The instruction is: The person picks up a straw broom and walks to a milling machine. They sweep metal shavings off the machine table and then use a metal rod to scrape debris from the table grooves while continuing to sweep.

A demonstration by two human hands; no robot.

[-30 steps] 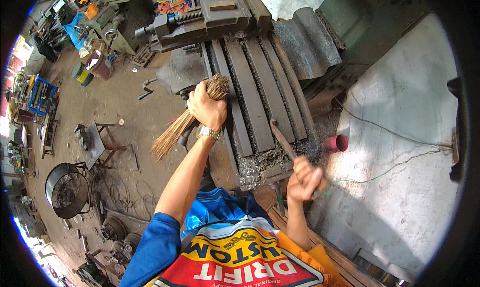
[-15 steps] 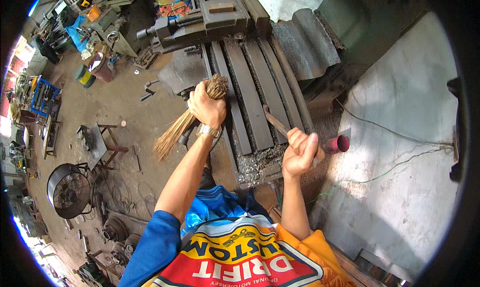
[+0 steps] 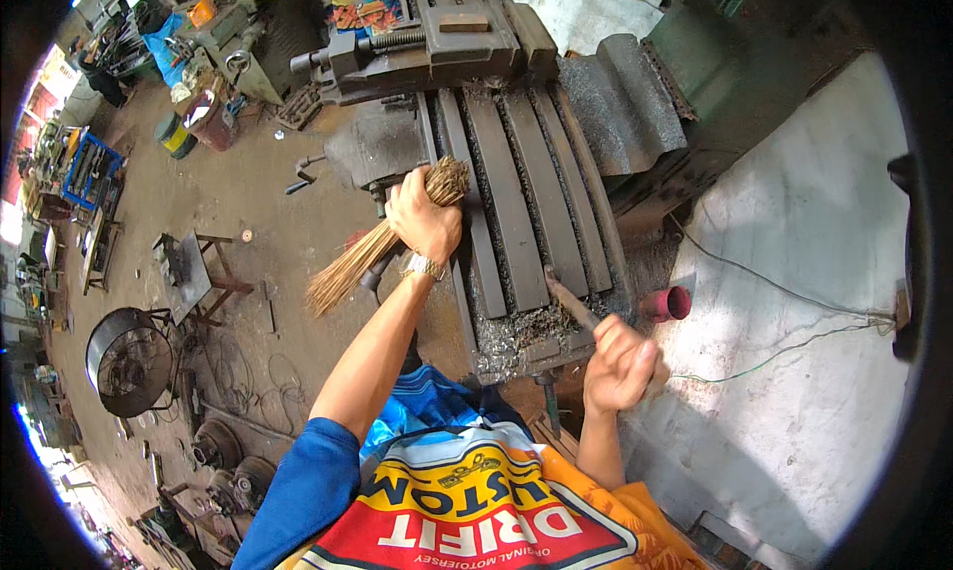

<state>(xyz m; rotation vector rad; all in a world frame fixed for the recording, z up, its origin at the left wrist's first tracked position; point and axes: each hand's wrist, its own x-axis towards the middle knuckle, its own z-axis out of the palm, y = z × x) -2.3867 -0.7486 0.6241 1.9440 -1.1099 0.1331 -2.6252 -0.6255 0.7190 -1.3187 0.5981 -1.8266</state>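
Note:
My left hand (image 3: pixel 424 220) is closed around a stick broom (image 3: pixel 349 269) at the left edge of a slotted machine table (image 3: pixel 493 188). The broom's bound end pokes up above my fist, and its bristles fan out down to the left. In my right hand (image 3: pixel 621 364), fingers wrapped, is a thin dark rod (image 3: pixel 573 304), slanting up and left. Its tip rests by the near end of a slot. Metal chips (image 3: pixel 526 342) lie heaped on the table's near end, and dark chips line the slots.
A machine vise (image 3: pixel 437 64) sits on the far part of the table. Right of the table are a bent metal sheet (image 3: pixel 625 108) and a red cup-like thing (image 3: pixel 667 304). A drum fan (image 3: pixel 129 361) and a small metal stand (image 3: pixel 202 282) occupy the left floor.
My right hand has drawn the rod toward me, its tip passing from mid-slot to the near end. More chips are gathered there. The broom stays in my left hand.

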